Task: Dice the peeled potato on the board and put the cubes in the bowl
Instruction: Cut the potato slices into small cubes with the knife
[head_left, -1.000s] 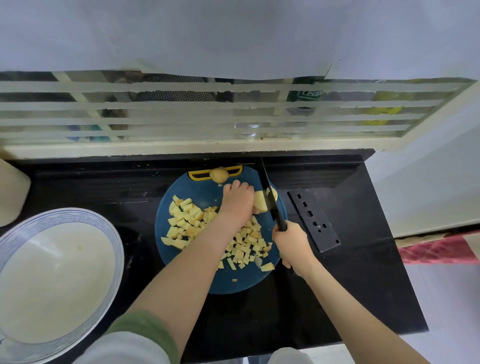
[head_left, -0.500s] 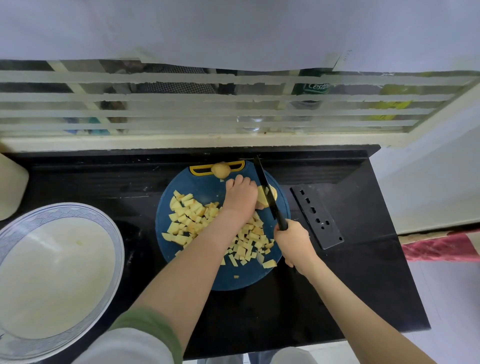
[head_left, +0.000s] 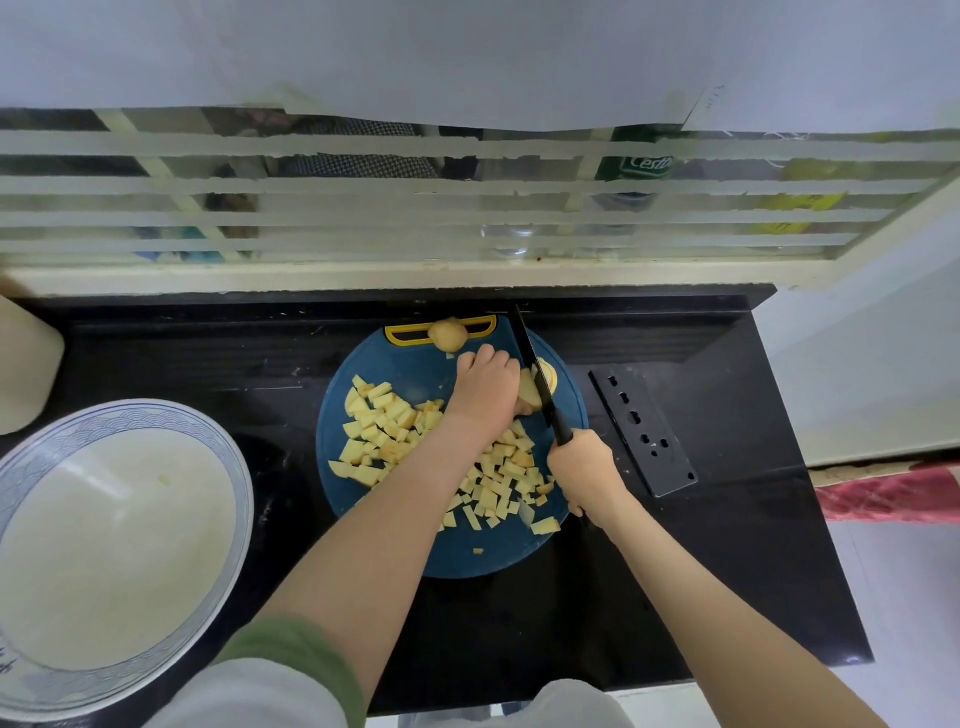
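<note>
Left grip (head_left: 485, 392) pins potato (head_left: 528, 391), right grip's (head_left: 584, 467) knife (head_left: 530, 358) touching it.

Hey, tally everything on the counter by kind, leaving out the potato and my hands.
Blue cutting board: 1
Black knife: 1
Blue-rimmed white bowl: 1
Black perforated plate: 1
Cream object, cut off at left: 1
Total: 5

Pinning a pale potato piece (head_left: 529, 393) under the curled left hand (head_left: 485, 392) on the round blue board's (head_left: 457, 556) far right; gripping a black knife (head_left: 535, 370) in the right hand (head_left: 584, 467).
</note>
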